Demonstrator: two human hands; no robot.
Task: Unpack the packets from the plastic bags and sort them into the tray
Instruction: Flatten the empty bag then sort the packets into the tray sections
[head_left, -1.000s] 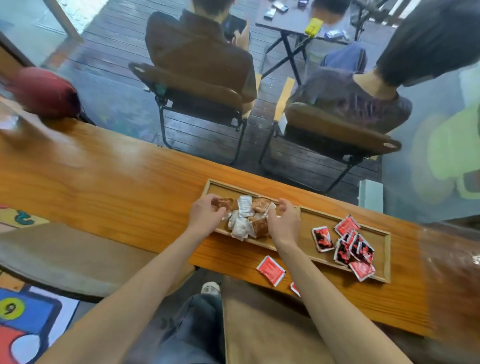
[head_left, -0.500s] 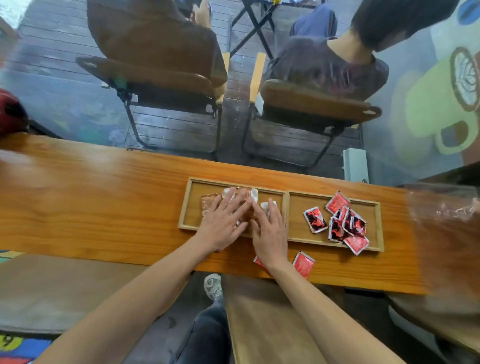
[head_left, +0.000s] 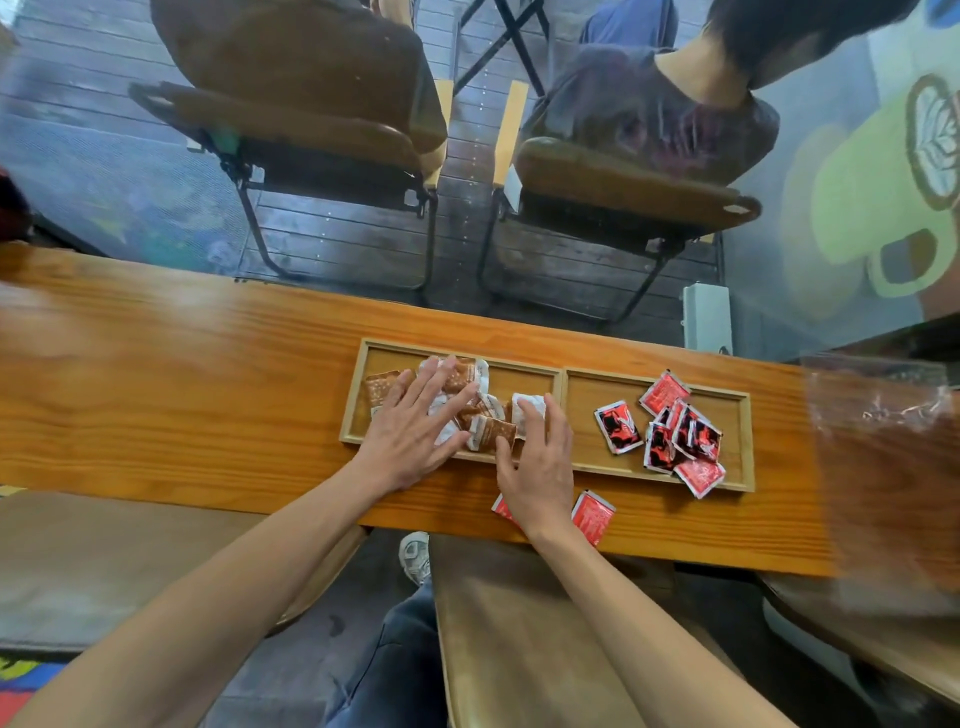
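tray (head_left: 748, 415) — brown packets (head_left: 491, 431), red packets (head_left: 680, 441)

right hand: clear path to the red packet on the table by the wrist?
Probably yes. The red packet lies bare on the table, outside the tray, just right of the wrist. The right hand lies open on the brown packets, holding nothing; it need only draw back.

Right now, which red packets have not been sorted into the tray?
The two red packets lying on the wooden table by the right hand; the other red ones lie in the tray.
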